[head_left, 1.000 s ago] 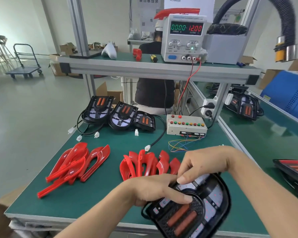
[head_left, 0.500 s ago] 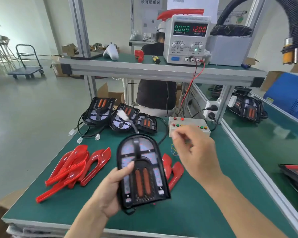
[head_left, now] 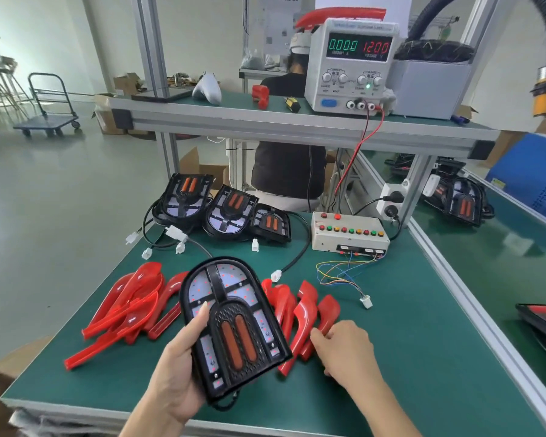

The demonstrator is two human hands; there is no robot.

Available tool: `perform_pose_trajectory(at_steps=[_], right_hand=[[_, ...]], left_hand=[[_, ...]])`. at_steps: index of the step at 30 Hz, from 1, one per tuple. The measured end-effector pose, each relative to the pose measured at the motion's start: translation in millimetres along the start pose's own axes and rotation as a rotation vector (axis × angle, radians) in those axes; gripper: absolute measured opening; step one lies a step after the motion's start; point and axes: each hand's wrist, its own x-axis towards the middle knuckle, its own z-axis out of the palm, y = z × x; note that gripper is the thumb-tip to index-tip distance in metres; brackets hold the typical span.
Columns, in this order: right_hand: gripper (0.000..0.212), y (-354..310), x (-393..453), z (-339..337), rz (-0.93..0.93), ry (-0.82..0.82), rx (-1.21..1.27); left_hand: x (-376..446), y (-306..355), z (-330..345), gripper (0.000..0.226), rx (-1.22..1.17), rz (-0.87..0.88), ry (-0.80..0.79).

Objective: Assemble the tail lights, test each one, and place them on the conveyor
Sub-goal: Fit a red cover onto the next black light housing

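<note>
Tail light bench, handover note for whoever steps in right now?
Left hand grips the tail light base, held above the table.
Right hand touches a red lens in the right pile; grip not clear.
Three more bases wait at the back, beside the test box.
Supply reads 0.000 and 12.00.
Left: fit lens, plug in, test, place on conveyor.

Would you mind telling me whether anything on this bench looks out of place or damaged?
Nothing looks damaged. The red trims lie in loose heaps, and a red part sits oddly on top of the power supply.
</note>
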Motion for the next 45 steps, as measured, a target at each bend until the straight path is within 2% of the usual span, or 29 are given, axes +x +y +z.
perform_pose_trajectory(at_steps=[7, 13, 18, 22, 26, 28, 33, 39, 45], right_hand=[[0.029, -3.5, 7.7, -3.9, 0.113, -0.048, 0.066], [0.039, 20.9, -7.6, -26.6, 0.113, 0.022, 0.187], [0.033, 20.0, -40.3, -60.3, -0.060, 0.184, 0.192], [0.029, -3.8, -59.7, -77.1, -0.253, 0.107, 0.198], [0.027, -26.5, -60.8, -74.7, -0.428, -0.019, 0.092], [0.028, -33.1, -56.6, -71.8, -0.466, -0.011, 0.001], [0.030, -39.3, -50.9, -68.0, -0.487, 0.075, -0.192], [0.031, -35.7, -53.4, -69.3, -0.452, 0.048, -0.250], [0.028, -42.2, -58.7, -67.6, -0.535, 0.067, -0.495]], left_hand=[[-3.5, -8.2, 9.1, 0.054, 0.009, -0.052, -0.042], [0.2, -11.7, 24.5, 0.065, 0.072, -0.108, -0.026], [10.0, -14.7, 35.9, 0.072, 0.109, -0.140, -0.001], [15.2, -15.0, 42.4, 0.073, 0.156, -0.116, 0.003], [16.9, -13.7, 50.1, 0.076, 0.218, -0.083, -0.022], [17.9, -13.4, 51.6, 0.077, 0.251, -0.057, -0.013], [19.4, -15.9, 50.3, 0.074, 0.285, -0.025, -0.007], [18.9, -18.9, 47.9, 0.071, 0.294, -0.011, -0.013], [16.1, -21.7, 50.0, 0.065, 0.324, 0.033, -0.045]])
